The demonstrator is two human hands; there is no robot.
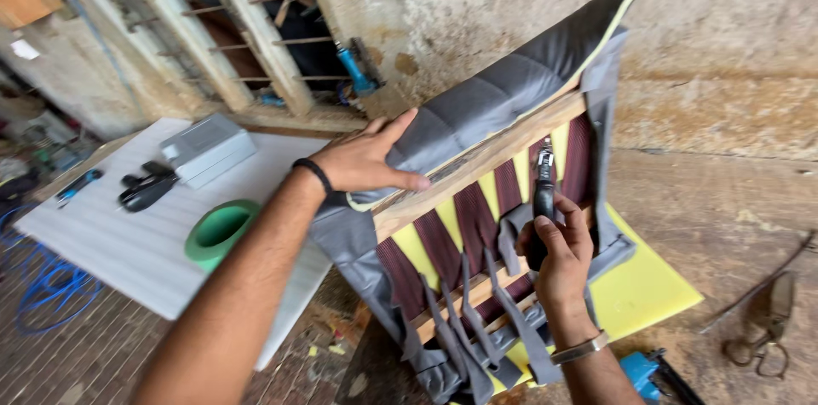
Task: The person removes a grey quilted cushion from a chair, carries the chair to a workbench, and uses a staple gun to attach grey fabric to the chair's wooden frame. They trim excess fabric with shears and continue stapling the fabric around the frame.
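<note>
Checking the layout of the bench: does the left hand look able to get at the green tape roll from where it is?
Probably yes. The left hand rests on the grey cushion, and the green tape roll lies on the white board beside that forearm, with nothing between.

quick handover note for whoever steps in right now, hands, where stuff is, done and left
Left hand: flat on the grey cushion, steadying the wooden frame, which stands tilted on yellow foam.
Right hand: grips a black hand tool, tip up against the frame's back.
Done: maroon webbing is across the frame.
Left: grey fabric strips hang loose at the bottom.
Green tape roll on the white board; scissors at right.
</note>
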